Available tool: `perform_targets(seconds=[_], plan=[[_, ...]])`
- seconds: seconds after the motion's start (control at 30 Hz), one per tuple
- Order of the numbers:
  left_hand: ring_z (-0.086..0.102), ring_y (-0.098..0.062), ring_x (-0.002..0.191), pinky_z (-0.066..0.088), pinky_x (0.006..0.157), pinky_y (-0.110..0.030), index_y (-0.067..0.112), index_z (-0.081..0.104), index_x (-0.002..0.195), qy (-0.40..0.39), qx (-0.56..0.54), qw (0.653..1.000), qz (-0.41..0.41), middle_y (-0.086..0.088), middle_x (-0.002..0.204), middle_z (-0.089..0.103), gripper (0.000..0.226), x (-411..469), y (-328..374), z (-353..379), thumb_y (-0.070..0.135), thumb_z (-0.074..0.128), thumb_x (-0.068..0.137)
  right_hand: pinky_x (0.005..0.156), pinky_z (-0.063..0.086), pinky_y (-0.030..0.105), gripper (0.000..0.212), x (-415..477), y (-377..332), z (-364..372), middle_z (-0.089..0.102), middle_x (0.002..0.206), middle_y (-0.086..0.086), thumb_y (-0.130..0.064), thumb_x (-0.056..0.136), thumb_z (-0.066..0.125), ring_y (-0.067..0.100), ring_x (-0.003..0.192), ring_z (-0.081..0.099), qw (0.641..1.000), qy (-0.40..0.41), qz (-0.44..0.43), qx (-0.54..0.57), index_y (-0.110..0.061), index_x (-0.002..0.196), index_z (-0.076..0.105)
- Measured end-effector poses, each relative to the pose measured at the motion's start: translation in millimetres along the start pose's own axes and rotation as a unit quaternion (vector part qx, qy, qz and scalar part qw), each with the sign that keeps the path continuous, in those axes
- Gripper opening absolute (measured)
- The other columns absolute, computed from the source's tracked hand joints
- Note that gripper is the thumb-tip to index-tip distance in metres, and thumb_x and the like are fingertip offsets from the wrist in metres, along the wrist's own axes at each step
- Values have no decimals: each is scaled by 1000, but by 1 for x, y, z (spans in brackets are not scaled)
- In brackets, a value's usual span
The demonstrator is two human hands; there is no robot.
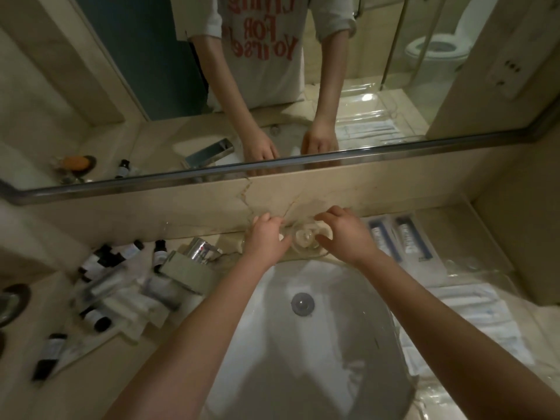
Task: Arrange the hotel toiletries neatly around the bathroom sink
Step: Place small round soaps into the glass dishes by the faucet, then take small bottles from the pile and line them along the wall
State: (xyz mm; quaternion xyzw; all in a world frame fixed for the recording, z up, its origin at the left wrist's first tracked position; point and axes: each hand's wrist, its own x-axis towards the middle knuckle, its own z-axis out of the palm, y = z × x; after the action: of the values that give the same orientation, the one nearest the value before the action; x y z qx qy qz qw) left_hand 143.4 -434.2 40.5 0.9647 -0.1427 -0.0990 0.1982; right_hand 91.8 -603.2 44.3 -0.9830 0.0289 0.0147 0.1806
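A clear glass stands on the marble ledge behind the white sink, close to the backsplash. My left hand and my right hand hold it from either side, fingers curled around its rim. A jumble of small dark-capped bottles and white packets lies on the counter left of the sink. Two boxed toothpaste tubes lie in a clear tray on the right.
The chrome faucet juts out left of my hands. Wrapped white packets lie on the right counter. A dark round dish sits at the far left edge. The mirror above reflects a person's arms and shirt.
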Motion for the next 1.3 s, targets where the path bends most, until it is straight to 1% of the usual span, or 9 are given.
perform_targets(seconds=[0.2, 0.4, 0.57, 0.63, 0.7, 0.87, 1.0, 1.17, 1.3], plan=[[42, -29, 121, 36, 101, -38, 14, 54, 126, 81, 13, 995, 58, -9, 124, 54, 44, -60, -21, -52, 32, 56, 86, 80, 45, 37, 36, -47, -49, -22, 64, 112, 6, -27, 81, 65, 30, 101, 56, 995, 84, -55, 22, -18, 115, 63], [47, -28, 115, 38, 94, -37, 10, 59, 120, 143, -4, 989, 38, -9, 120, 57, 39, -136, -67, -91, 30, 58, 86, 77, 48, 36, 32, -88, -123, -20, 66, 109, 7, -23, 81, 65, 31, 99, 59, 987, 91, -111, 70, -15, 111, 65], [43, -28, 120, 34, 100, -36, 10, 58, 122, 141, -22, 989, -29, -10, 125, 55, 39, -192, -131, -102, 27, 58, 87, 75, 49, 36, 33, -110, -193, 11, 65, 106, 7, -23, 82, 64, 29, 94, 62, 983, 30, -156, 93, -15, 114, 63], [46, -31, 118, 37, 98, -38, 9, 60, 118, 133, -41, 988, -66, -13, 122, 56, 38, -211, -163, -100, 29, 59, 86, 77, 48, 34, 34, -115, -218, 29, 64, 113, 4, -26, 84, 62, 26, 97, 62, 982, -7, -164, 92, -18, 117, 60], [49, -33, 115, 41, 97, -40, 9, 62, 115, 118, -61, 985, -107, -14, 120, 58, 40, -227, -197, -96, 32, 60, 83, 83, 48, 33, 39, -117, -242, 48, 62, 121, 1, -30, 86, 60, 23, 104, 60, 981, -63, -169, 75, -21, 124, 55], [45, -29, 123, 39, 103, -38, 10, 51, 129, 26, -51, 973, -223, -12, 133, 50, 51, -252, -278, -93, 33, 62, 84, 102, 42, 36, 56, -105, -291, 96, 49, 140, 6, -34, 88, 60, 25, 125, 47, 958, -236, -161, 7, -19, 138, 41], [44, -33, 123, 41, 101, -38, 10, 44, 133, -15, -11, 960, -279, -15, 136, 44, 62, -252, -331, -101, 37, 63, 81, 103, 38, 34, 59, -84, -325, 128, 46, 141, 9, -36, 88, 60, 25, 127, 45, 935, -319, -153, -28, -16, 140, 40], [54, -36, 105, 44, 82, -36, 8, 48, 124, -20, -18, 960, -280, -19, 121, 50, 48, -239, -367, -112, 27, 60, 82, 98, 40, 35, 58, -44, -373, 161, 48, 138, 12, -33, 89, 59, 28, 124, 48, 936, -309, -164, -53, -14, 139, 38], [54, -36, 108, 46, 85, -40, 8, 44, 127, -22, -35, 961, -272, -18, 122, 51, 46, -231, -378, -105, 25, 55, 86, 96, 43, 43, 66, -16, -403, 190, 46, 135, 15, -31, 87, 58, 33, 121, 47, 955, -247, -163, -18, -18, 144, 27]])
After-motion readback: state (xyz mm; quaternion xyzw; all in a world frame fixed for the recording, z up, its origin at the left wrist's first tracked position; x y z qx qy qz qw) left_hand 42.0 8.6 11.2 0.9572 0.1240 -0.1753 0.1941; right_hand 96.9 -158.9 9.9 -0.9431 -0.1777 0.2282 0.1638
